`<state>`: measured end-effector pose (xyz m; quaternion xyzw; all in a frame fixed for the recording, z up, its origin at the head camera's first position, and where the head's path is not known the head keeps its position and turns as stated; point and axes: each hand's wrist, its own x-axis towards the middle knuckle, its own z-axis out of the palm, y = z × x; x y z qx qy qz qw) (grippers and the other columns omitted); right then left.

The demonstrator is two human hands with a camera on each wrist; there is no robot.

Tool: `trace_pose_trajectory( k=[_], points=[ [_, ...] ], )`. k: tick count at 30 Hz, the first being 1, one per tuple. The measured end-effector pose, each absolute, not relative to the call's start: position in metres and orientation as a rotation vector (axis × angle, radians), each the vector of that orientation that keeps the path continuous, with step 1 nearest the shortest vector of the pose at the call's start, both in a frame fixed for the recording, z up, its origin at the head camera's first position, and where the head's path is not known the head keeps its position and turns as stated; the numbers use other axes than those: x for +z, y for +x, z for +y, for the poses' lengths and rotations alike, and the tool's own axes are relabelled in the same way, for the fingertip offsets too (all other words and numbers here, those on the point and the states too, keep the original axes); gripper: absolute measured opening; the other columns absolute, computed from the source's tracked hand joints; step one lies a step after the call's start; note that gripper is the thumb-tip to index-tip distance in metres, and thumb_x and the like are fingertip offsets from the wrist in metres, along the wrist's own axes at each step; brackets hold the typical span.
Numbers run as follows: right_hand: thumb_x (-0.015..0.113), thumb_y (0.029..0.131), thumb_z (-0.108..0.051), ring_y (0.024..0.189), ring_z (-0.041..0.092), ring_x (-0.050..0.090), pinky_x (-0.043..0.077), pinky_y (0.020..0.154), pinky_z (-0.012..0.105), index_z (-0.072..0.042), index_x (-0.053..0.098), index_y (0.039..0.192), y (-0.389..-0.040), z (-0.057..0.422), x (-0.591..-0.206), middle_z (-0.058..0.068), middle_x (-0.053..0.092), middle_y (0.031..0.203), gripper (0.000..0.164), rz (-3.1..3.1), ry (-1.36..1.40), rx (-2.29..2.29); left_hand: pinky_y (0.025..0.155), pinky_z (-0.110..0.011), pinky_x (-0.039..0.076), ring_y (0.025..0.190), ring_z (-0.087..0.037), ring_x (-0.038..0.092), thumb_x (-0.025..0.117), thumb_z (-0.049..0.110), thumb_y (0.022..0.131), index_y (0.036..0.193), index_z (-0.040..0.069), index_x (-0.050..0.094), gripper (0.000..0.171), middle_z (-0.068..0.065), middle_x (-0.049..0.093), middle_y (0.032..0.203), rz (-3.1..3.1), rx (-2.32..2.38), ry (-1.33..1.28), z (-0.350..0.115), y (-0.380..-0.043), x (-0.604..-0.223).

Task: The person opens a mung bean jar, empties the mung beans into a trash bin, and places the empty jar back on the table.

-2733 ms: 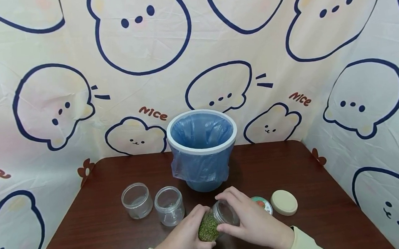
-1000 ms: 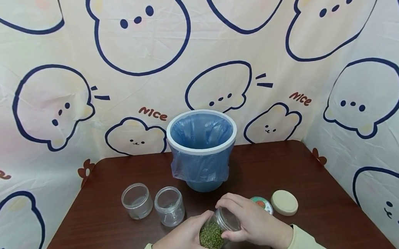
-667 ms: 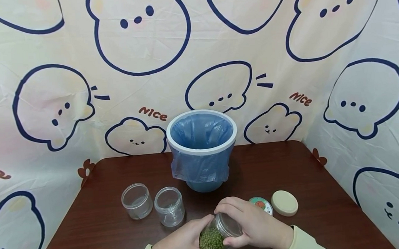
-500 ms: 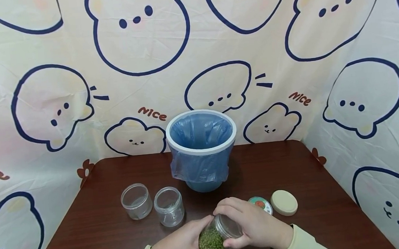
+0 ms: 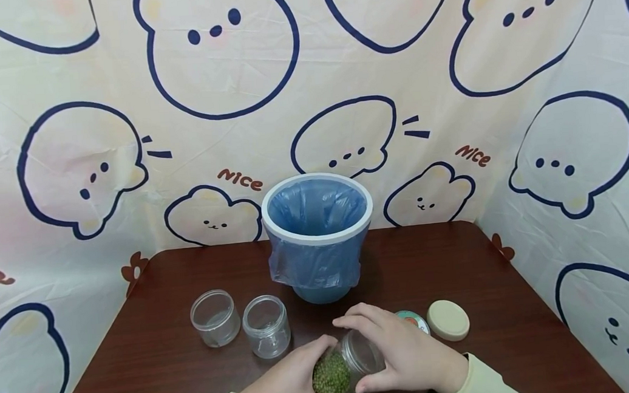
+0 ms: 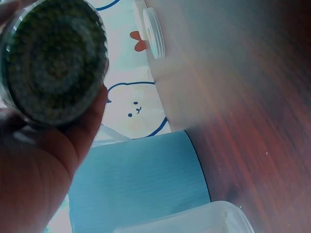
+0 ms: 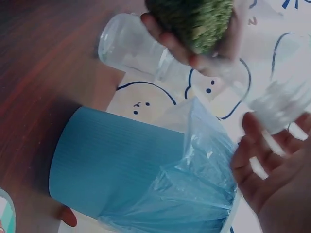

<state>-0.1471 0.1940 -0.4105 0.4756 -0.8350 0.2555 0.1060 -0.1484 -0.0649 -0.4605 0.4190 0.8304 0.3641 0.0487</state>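
Note:
My left hand (image 5: 289, 378) grips a clear jar of green mung beans (image 5: 331, 375), tilted so its clear, ringed end (image 5: 362, 352) points up to the right. The left wrist view shows the beans through the jar's round base (image 6: 56, 63). My right hand (image 5: 408, 354) is spread around the clear end, forefinger lifted above it and thumb below, with gaps showing. In the right wrist view the jar's ribbed end (image 7: 282, 107) is blurred beside the fingers (image 7: 252, 160). Two uncovered clear jars, one at the left (image 5: 216, 319) and one nearer (image 5: 267, 327), stand left of the hands.
A blue bin (image 5: 323, 281) with a white rim and blue bag liner stands at the back of the brown table (image 5: 168, 377). Right of my hands lie a cream lid (image 5: 448, 320) and a green picture lid (image 5: 414, 320), partly hidden. A patterned cloth (image 5: 218, 75) hangs behind.
The right hand's fingers have loosened and lifted from the jar's clear end, moving slightly up. Over the seconds before, both hands and the bean jar shifted a little toward the person.

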Motion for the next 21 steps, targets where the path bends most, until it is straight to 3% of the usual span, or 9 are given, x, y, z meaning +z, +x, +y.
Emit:
trace_pose_trajectory(
  k=[9, 14, 21],
  points=[
    [0.078, 0.086, -0.055, 0.1, 0.0, 0.061, 0.056, 0.08, 0.026, -0.024, 0.05, 0.14, -0.1443, 0.196, -0.4037, -0.014, 0.054, 0.129, 0.069, -2.612, 1.104, 0.737, 0.085, -0.023, 0.053, 0.1, 0.001, 0.057, 0.089, 0.035, 0.079, 0.131, 0.019, 0.052, 0.066, 0.008, 0.059, 0.119, 2.693, 1.133, 1.144, -0.0625, -0.1456, -0.4595],
    [0.075, 0.086, -0.06, 0.098, -0.002, 0.06, 0.055, 0.08, 0.025, -0.027, 0.053, 0.135, -0.1418, 0.1956, -0.4022, -0.019, 0.054, 0.124, 0.063, -2.624, 1.034, 0.781, 0.087, -0.025, 0.054, 0.101, 0.0, 0.058, 0.093, 0.031, 0.074, 0.13, 0.021, 0.054, 0.069, 0.01, 0.057, 0.122, 2.769, 1.2, 1.124, -0.0626, -0.1445, -0.4592],
    [0.083, 0.084, -0.047, 0.093, -0.002, 0.06, 0.055, 0.077, 0.022, -0.029, 0.056, 0.129, -0.1405, 0.1951, -0.4015, -0.019, 0.056, 0.118, 0.056, -2.593, 1.051, 0.807, 0.085, -0.024, 0.054, 0.098, 0.0, 0.058, 0.095, 0.03, 0.07, 0.129, 0.02, 0.056, 0.071, 0.01, 0.06, 0.12, 2.803, 1.192, 1.12, -0.0623, -0.1445, -0.4588]
  ],
)
